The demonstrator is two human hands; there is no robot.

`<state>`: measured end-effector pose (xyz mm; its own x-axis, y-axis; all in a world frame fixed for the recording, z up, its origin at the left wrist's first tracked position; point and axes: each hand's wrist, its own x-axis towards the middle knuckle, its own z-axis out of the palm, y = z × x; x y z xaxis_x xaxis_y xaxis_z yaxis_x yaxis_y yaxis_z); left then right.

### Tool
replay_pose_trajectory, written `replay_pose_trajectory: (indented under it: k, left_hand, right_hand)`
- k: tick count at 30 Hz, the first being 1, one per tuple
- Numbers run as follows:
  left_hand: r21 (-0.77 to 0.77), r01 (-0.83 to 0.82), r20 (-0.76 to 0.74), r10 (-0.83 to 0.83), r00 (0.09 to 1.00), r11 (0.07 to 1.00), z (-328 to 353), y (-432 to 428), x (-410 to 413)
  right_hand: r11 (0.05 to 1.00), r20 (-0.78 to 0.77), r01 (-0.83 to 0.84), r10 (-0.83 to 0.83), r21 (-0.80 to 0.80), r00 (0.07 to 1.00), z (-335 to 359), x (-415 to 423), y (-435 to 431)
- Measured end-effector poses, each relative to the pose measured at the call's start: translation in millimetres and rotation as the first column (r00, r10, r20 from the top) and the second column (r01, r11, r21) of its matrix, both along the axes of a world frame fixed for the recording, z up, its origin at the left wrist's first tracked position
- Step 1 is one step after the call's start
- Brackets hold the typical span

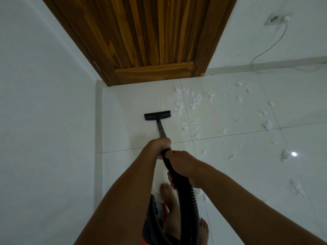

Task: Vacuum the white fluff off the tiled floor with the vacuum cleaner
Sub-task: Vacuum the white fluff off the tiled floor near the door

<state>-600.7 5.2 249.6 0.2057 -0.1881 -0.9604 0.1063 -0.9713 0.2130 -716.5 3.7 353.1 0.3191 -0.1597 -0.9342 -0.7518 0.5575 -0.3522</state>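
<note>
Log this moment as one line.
left hand: grips wand | right hand: grips hose | floor head: on tiled floor | white fluff: scattered right of head, uncollected

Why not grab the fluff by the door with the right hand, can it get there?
Probably not as it stands: the right hand grips the hose, and that fluff lies on the floor far ahead, beside the nozzle. Nothing blocks the way; the nozzle looks closer.
</note>
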Motion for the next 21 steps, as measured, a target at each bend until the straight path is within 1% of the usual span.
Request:
replay_pose_trajectory:
  k: [6, 10, 16, 21]
  left_hand:
    - [0.003, -0.056, 0.034, 0.056, 0.998, 0.998, -21.7, -13.0, 9.9]
    - [-0.008, -0.063, 0.064, 0.064, 0.996, 0.998, -27.3, -21.2, 21.0]
    - [-0.009, 0.015, 0.090, -0.014, 0.996, 1.000, -20.8, -28.9, 31.3]
    - [-0.018, 0.061, 0.077, -0.060, 0.995, 0.998, -3.3, -8.6, 8.2]
  right_hand:
    - [1.000, -0.003, 0.011, -0.011, 0.014, 1.000, -16.2, 11.6, -12.5]
    - [0.999, -0.009, 0.020, -0.020, 0.036, 1.000, -21.8, 22.8, -19.7]
    - [0.999, 0.023, 0.043, -0.044, 0.021, 0.999, -20.9, 29.9, -23.8]
    - [1.000, 0.018, 0.007, -0.006, -0.003, 1.000, -13.5, 7.5, -7.7]
